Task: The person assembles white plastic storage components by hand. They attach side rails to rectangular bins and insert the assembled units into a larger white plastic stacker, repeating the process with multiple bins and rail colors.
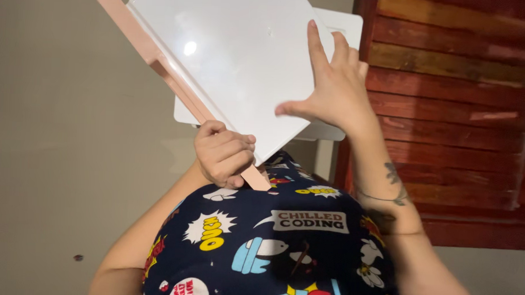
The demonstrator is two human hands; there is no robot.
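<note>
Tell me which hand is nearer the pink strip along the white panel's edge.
Left. The left hand is fisted around the pink strip; the right hand lies spread on the white panel, away from it.

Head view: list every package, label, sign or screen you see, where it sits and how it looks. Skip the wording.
White panel: upper middle, tilted, flat glossy rectangle with a pink edge strip, blank; left hand grips the strip, right hand lies spread on its face.
White board: behind the panel, rounded corners, mostly hidden.
Printed label patch: on the dark patterned garment, lower middle, grey rectangle with white lettering.
No packages.
</note>
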